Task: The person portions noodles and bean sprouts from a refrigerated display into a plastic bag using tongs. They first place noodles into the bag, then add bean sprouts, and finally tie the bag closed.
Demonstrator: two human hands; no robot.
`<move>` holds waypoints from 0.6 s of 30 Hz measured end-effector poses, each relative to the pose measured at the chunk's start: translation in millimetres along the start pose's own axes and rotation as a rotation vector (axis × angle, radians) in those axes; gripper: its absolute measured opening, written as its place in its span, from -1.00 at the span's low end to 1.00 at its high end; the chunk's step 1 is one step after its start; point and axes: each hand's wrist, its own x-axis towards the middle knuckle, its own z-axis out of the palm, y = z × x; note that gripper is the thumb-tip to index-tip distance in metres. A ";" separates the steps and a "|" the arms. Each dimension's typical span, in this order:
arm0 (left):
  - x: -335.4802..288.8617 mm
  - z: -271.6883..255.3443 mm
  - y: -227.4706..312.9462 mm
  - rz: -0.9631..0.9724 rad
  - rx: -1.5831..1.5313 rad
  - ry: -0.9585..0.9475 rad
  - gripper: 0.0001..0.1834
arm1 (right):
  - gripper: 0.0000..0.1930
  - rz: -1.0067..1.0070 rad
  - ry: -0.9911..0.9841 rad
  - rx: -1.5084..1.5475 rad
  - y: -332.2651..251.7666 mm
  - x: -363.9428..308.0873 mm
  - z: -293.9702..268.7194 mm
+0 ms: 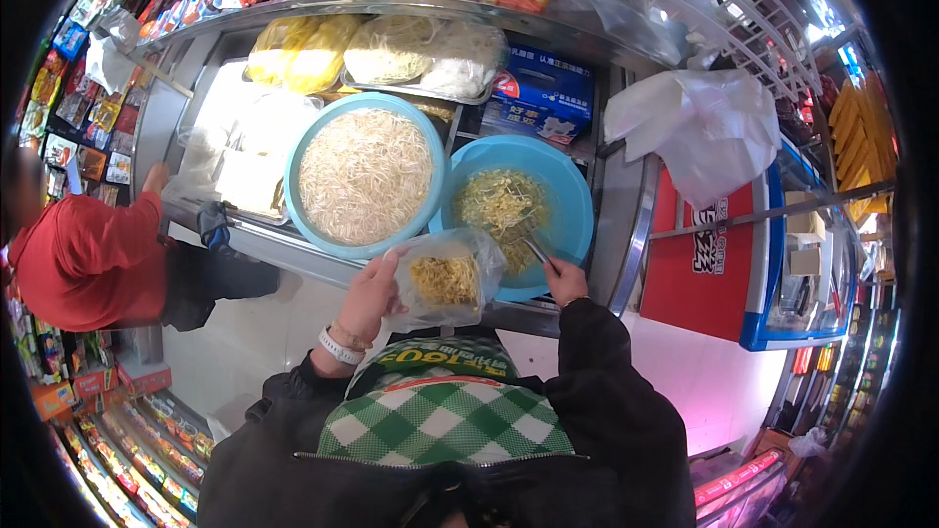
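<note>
My left hand (366,295) is closed on the edge of a clear plastic bag (487,256), holding it up in front of the basins. A clump of yellowish sprouts (443,280) lies inside that bag. To the right, my right hand (566,283) grips metal tongs (536,249), whose far end reaches among yellow bean sprouts (501,198). These sprouts sit in liquid in a light blue basin (579,191). Beside it on the left, a second blue basin (292,179) is full of pale, thin bean sprouts (365,176).
Behind the basins are wrapped trays (421,57) and a blue carton (538,93). White plastic bags (694,122) hang at right, above a red-sided chest (699,254). A person in a red top (93,259) stands at left, one hand by the counter edge.
</note>
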 end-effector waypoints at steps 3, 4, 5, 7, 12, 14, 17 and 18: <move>5.0 -1.0 2.5 0.008 0.048 -0.057 -0.51 | -0.64 0.072 0.056 -0.083 -1.9 -18.3 -9.4; 6.9 -1.5 3.7 0.026 0.056 -0.082 -0.51 | -0.65 0.073 0.077 -0.080 -3.5 -23.9 -14.9; 8.7 -1.9 5.0 0.028 0.063 -0.095 -0.51 | -0.65 0.076 0.090 -0.074 -5.9 -29.4 -23.1; 10.5 -4.5 6.0 0.010 0.061 -0.105 -0.51 | -0.66 0.085 0.104 -0.041 -17.8 -45.6 -36.0; 25.8 -14.1 11.4 -0.039 0.016 -0.130 -0.52 | -0.72 -0.037 0.162 0.020 -65.2 -88.1 -98.5; 34.3 -16.4 12.5 -0.049 -0.025 -0.136 -0.53 | -0.73 -0.218 0.214 -0.104 -85.6 -102.6 -112.8; 42.4 -16.7 10.6 -0.057 -0.081 -0.124 -0.53 | -0.68 -0.446 0.239 -0.312 -111.3 -117.6 -108.9; 43.6 -16.5 9.8 -0.057 -0.098 -0.121 -0.53 | -0.67 -0.494 0.222 -0.410 -118.9 -121.9 -101.2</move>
